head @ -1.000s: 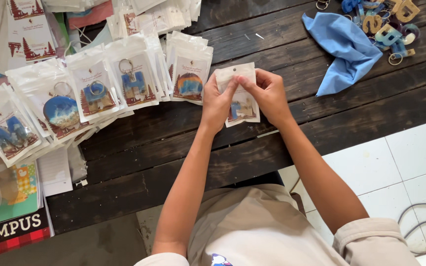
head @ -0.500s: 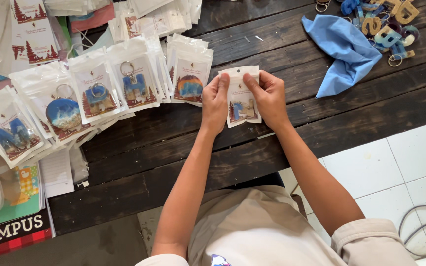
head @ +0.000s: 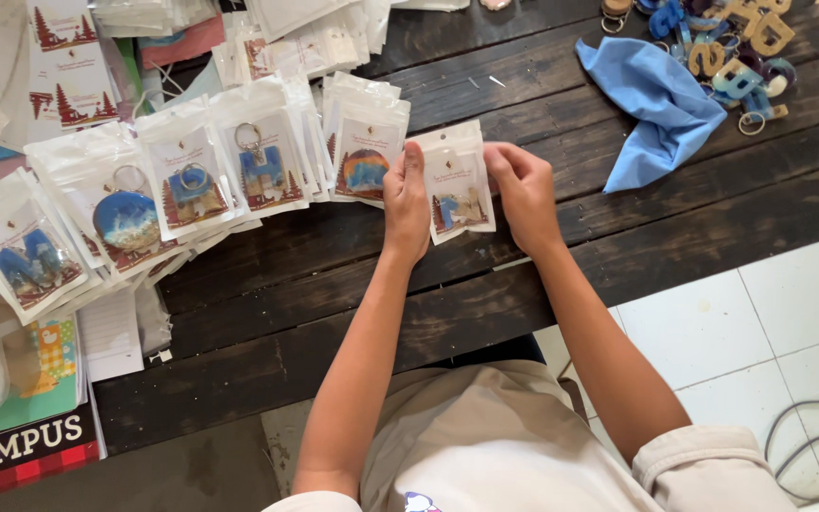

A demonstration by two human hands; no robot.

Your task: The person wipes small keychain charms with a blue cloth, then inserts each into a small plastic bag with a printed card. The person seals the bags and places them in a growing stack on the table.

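1. Clear plastic packet (head: 459,185) with a white card and a keychain inside sits pinched between both hands, over the dark wooden desk (head: 542,275).
2. Left hand (head: 407,201): grip closed on the packet's left edge, thumb on top, fingers underneath.
3. Right hand (head: 523,190): grip closed on the packet's right edge, fingers curled over the upper right corner.
4. Packet is flat-on to the camera, slightly tilted, near the middle of the desk. Can't tell if it touches the wood.
5. Just left of the left hand: stack of same-type packets (head: 364,142), top one shows a round orange-and-blue keychain.
6. Further left: overlapping rows of more packets (head: 191,180) fanned across the desk, holding blue letter and round pieces.
7. Far right, well apart from the hands: crumpled blue cloth (head: 661,104), with a pile of loose keychains (head: 741,47) beside it at the top edge.
8. Lower left: book with a red checked cover (head: 21,450) next to white paper slips (head: 111,332).
9. White tiled floor (head: 798,322) shows right of the desk, with a cable (head: 812,446) on it.
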